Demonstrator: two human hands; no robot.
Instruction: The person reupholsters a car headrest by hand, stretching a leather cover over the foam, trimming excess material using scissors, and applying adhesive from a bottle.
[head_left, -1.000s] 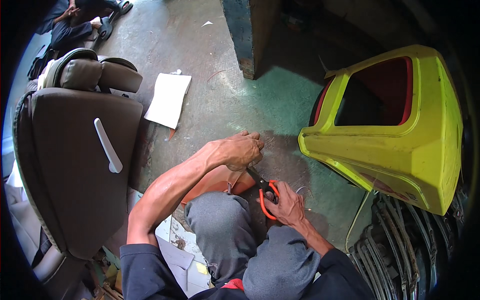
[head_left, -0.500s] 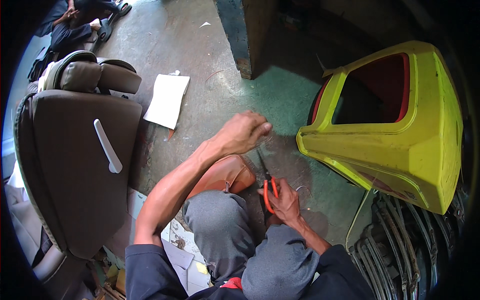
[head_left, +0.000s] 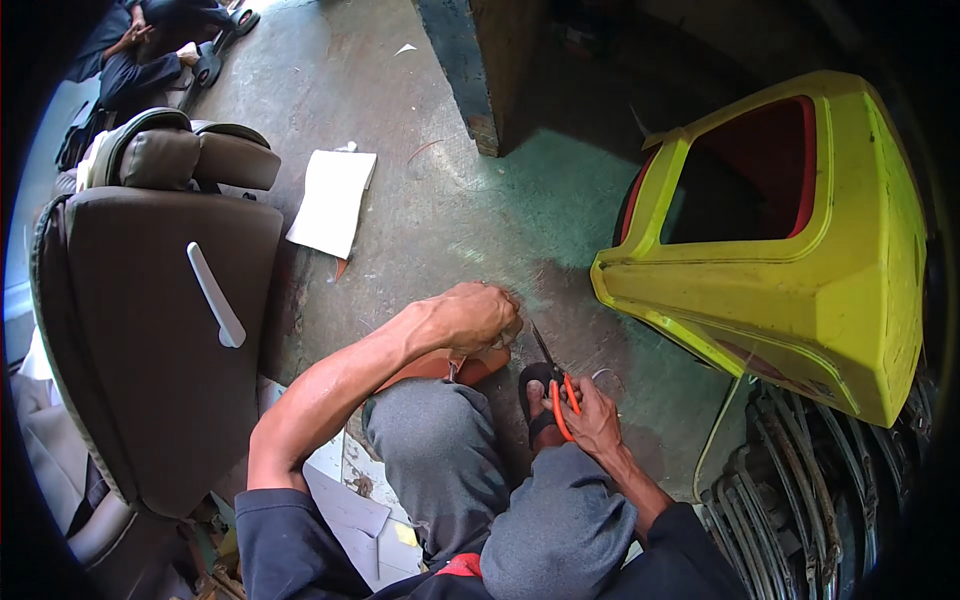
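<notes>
My left hand (head_left: 478,316) is curled closed above an orange-brown cushion-like piece (head_left: 488,367) beside my left knee. Its fingertips are partly hidden, so whatever they pinch cannot be made out. In my right hand (head_left: 594,414) is a pair of scissors (head_left: 562,398) with orange handles. Their dark blades point up and left toward the left hand's fingers, apart from them. Below the scissors shows my foot in a dark sandal (head_left: 527,385).
A brown vehicle seat (head_left: 150,330) with a pale lever stands at left. White paper (head_left: 333,203) lies on the floor. A yellow shell (head_left: 760,290) with a red-edged opening is at right, above stacked dark frames (head_left: 790,490). A post (head_left: 470,80) rises ahead; another person sits far left.
My left hand has come down and nearer to me, over the orange-brown piece. My right hand has shifted slightly right and nearer with the scissors, uncovering the sandaled foot.
</notes>
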